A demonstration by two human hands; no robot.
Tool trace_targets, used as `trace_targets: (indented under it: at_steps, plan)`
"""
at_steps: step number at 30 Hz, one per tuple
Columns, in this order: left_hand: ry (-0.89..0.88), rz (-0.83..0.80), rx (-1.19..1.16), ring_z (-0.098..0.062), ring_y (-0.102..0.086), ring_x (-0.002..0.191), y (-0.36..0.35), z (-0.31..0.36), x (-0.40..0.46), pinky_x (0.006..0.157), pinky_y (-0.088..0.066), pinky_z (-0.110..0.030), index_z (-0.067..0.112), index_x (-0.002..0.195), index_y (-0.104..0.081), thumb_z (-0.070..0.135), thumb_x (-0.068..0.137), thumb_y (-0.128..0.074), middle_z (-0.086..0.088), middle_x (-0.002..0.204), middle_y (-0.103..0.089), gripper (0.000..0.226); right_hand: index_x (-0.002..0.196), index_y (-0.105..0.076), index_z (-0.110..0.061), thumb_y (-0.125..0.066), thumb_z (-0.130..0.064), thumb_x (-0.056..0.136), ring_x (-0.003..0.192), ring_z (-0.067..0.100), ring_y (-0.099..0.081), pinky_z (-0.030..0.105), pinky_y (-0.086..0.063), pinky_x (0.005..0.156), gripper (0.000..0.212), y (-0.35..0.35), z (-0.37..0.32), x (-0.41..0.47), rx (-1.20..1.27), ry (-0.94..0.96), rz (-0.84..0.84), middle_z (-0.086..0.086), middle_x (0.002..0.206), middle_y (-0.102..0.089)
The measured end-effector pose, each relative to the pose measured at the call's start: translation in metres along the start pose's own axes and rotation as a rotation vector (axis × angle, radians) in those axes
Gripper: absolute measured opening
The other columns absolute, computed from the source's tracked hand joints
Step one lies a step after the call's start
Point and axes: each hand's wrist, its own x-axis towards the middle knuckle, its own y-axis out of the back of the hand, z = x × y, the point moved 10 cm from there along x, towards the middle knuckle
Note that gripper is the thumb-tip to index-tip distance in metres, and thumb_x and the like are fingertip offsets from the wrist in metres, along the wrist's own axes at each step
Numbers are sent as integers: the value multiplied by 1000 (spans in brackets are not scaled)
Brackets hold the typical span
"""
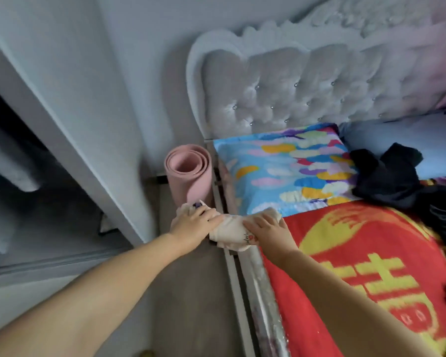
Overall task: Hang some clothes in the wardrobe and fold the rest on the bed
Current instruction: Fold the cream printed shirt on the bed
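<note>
Our left hand and right hand grip one small cream garment at the bed edge; dark clothes remain unfolded.

Pink rolled mat upright betw. wall and colourful pillow; tufted headboard, prob. grey.
</note>
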Motion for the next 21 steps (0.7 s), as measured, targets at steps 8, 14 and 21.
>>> trace_targets:
  at_steps: [8, 14, 21]
  plan:
    - [212, 228, -79, -30, -66, 101, -2, -137, -181, 69, -57, -36, 10, 110, -69, -9, 61, -58, -9, 107, -68, 53, 152, -16, -32, -41, -10, 93, 142, 20, -17, 49, -12, 115, 68, -2, -219, 60, -110, 286, -21, 0, 149, -28]
    - [310, 115, -120, -34, -65, 98, -46, -232, -309, 68, -56, -44, 4, 111, -68, 7, 66, -23, -15, 107, -67, 63, 151, -20, -31, -42, -8, 91, 144, 22, -16, 50, -11, 116, 67, -29, -384, 83, -85, 437, -26, -1, 151, -27]
    - [462, -117, -166, -20, -26, 141, -120, -317, -411, 107, -35, -38, 25, 148, -27, -6, 81, -34, 0, 149, -32, 74, 151, -23, -32, -41, -11, 95, 144, 21, -15, 49, -9, 117, 62, -59, -513, 101, -27, 518, -115, -2, 152, -28]
